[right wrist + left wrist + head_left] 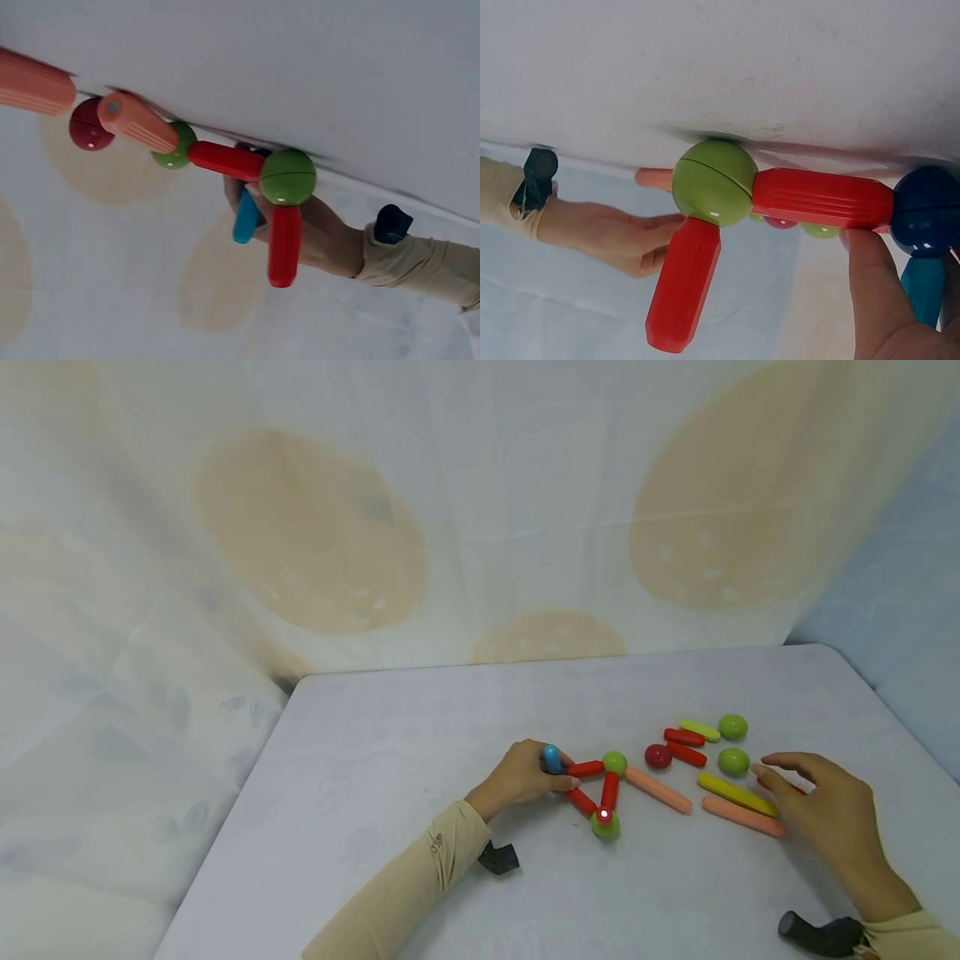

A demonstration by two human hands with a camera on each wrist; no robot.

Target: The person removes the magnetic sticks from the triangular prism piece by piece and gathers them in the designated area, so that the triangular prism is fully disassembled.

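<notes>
two hands on table; l grips triangle w/ blue stick, r hovers.

Cloth-draped tabletop play corner

The left hand rests low on the surface with its fingers curled, and it seems to pinch something, though the grip is partly hidden. The right hand hovers palm down, fingers loosely spread and holding nothing. Both forearms wear beige sleeves.
</notes>
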